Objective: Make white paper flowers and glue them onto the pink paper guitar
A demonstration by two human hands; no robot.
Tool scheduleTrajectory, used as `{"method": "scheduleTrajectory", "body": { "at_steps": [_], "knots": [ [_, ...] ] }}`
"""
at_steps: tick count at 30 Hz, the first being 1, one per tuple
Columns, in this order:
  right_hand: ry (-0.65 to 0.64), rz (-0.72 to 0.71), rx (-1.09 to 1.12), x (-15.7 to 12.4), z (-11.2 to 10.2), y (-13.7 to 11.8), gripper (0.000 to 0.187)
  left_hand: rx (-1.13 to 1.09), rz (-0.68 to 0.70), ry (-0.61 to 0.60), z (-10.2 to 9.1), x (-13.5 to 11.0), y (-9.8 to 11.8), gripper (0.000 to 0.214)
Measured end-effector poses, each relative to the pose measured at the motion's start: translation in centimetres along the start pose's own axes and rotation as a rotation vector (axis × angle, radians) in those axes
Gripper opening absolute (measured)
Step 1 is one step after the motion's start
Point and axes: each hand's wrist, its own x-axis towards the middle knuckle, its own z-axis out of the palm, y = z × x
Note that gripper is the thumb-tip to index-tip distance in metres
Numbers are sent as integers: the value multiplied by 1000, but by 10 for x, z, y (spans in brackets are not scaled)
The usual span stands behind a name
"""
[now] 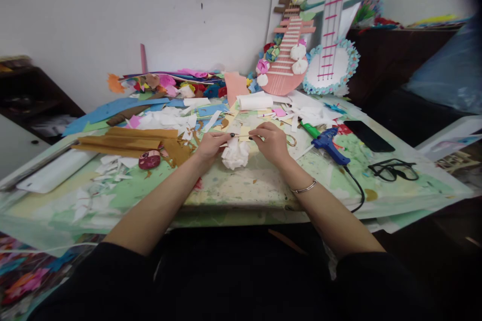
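My left hand (211, 146) and my right hand (270, 143) are both pinched on a narrow pale strip of paper (243, 137) stretched between them over the paint-stained table (241, 185). A crumpled white paper flower (235, 154) lies on the table just below the strip, between the two hands. My right wrist wears a thin bracelet (304, 188).
A blue glue gun (331, 145) with its cord lies right of my right hand. Further right are a black phone (368, 135) and black glasses (393, 169). Brown paper strips (128, 141) and white scraps lie left. Paper guitar models (289, 55) lean against the wall.
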Motion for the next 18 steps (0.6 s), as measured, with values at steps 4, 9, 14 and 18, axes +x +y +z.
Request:
{"method": "scheduleTrajectory", "body": {
  "at_steps": [4, 9, 14, 18],
  "knots": [
    [-58, 40, -20, 0, -4, -3, 15, -19, 6, -52, 0, -1, 2, 38],
    [-195, 26, -25, 4, -9, -3, 15, -30, 24, -84, 1, -3, 1, 42],
    [-243, 35, -26, 6, -11, -5, 21, -60, 42, -71, 3, -3, 1, 40],
    [-246, 48, -20, 6, -11, -6, 23, -68, 53, -36, 3, -2, 2, 38]
  ]
}}
